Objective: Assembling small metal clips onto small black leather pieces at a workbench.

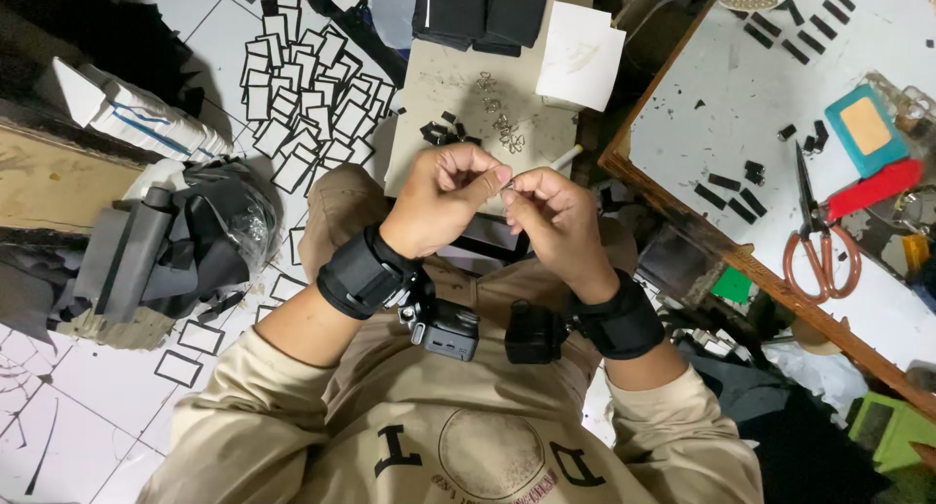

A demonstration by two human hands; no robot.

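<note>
Both hands pinched together over the lap, left hand (439, 197) and right hand (556, 221) fingertip to fingertip on a tiny metal ring (507, 184). More rings (499, 124) lie on the worktop (439, 85) just ahead.

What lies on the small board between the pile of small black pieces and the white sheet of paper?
In the head view, a scatter of small metal rings lies on the board, between the black pieces and the white paper.

A small board (439, 104) in front holds metal rings (499, 124), small black bits (444, 131) and white paper (580, 56). The worktop (721, 95) at one side holds scissors (817, 241), black strips (726, 187) and a teal pad (863, 129). The tiled floor (78, 407) holds many black-edged white frames (312, 95).
</note>
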